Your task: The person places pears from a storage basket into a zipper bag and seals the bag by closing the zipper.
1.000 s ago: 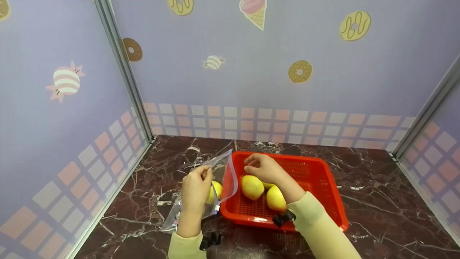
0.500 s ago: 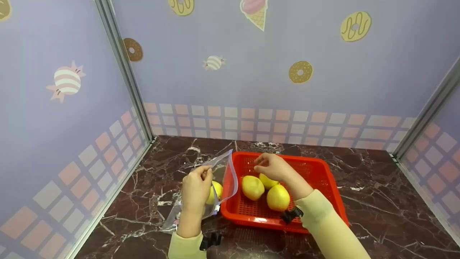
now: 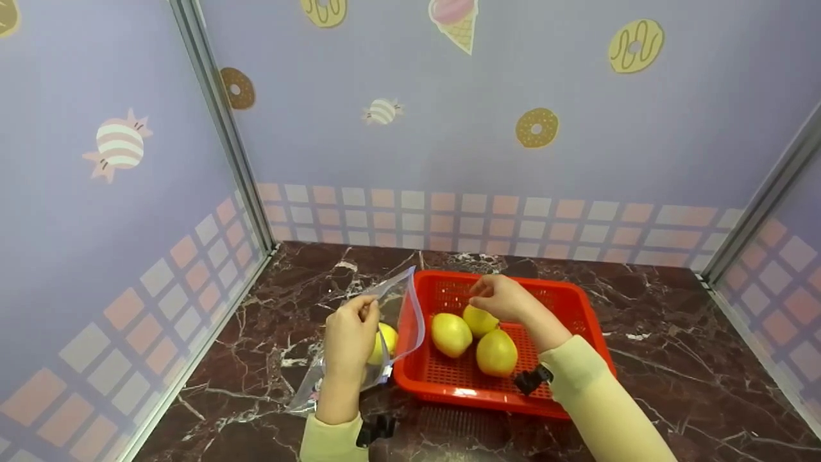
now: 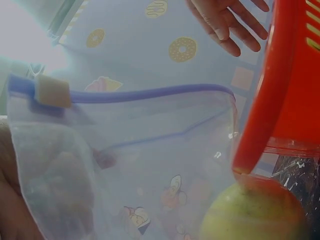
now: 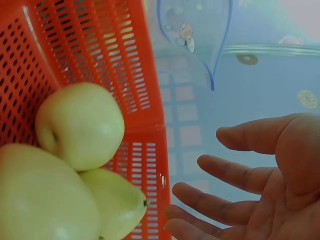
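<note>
My left hand (image 3: 346, 337) pinches the upper edge of a clear zip bag (image 4: 140, 150) with a purple rim and a white slider (image 4: 52, 91). The bag's mouth gapes toward a red plastic basket (image 3: 462, 393). Inside the bag lies one yellow pear-like fruit (image 3: 387, 339). Three similar fruits sit together in the basket's left half: one at left (image 3: 451, 335), one nearer me (image 3: 497, 353), one behind (image 3: 480, 321). My right hand (image 3: 503, 298) hovers over the basket beside the rear fruit, holding nothing. Its fingers are spread and loosely bent in the right wrist view.
A dark red marbled tabletop (image 3: 250, 359) lies under everything. Pale purple printed walls (image 3: 474, 160) stand at the back and both sides, with metal corner posts (image 3: 224, 128). The bag's mouth overlaps the basket's left rim.
My right hand has moved right above the basket, away from the bag, uncovering the rear fruit and the near one. My left hand and the bag stay in place.
</note>
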The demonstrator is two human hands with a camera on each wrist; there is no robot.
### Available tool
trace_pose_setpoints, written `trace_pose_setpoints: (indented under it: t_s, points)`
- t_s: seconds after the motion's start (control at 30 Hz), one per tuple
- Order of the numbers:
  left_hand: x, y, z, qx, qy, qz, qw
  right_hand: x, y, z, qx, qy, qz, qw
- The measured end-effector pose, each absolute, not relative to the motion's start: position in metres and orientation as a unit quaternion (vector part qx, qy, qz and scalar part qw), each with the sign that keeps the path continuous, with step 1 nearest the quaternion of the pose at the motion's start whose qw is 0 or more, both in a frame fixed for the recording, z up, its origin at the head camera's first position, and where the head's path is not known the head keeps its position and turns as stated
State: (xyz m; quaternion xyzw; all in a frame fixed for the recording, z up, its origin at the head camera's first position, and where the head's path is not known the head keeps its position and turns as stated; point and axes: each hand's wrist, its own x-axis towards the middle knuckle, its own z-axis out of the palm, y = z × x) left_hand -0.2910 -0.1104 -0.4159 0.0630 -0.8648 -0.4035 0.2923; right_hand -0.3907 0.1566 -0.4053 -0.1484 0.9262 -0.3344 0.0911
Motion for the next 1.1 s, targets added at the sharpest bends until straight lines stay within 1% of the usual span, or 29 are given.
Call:
trace_pose_setpoints:
  t_s: [0.33, 0.63, 1.1]
  points:
    - [-0.290, -0.110, -0.416, 0.057, -0.864, -0.402, 0.299, -0.403, 0.166, -0.414, -0.125, 0.926, -0.341, 0.105]
    - [-0.290, -0.110, -0.415, 0.064, -0.865, -0.406, 0.289, -0.418, 0.172, -0.427, -0.122, 0.933, -0.324, 0.100]
    - [-0.291, -0.110, -0.415, 0.065, -0.868, -0.404, 0.282, -0.421, 0.172, -0.445, -0.118, 0.926, -0.335, 0.128]
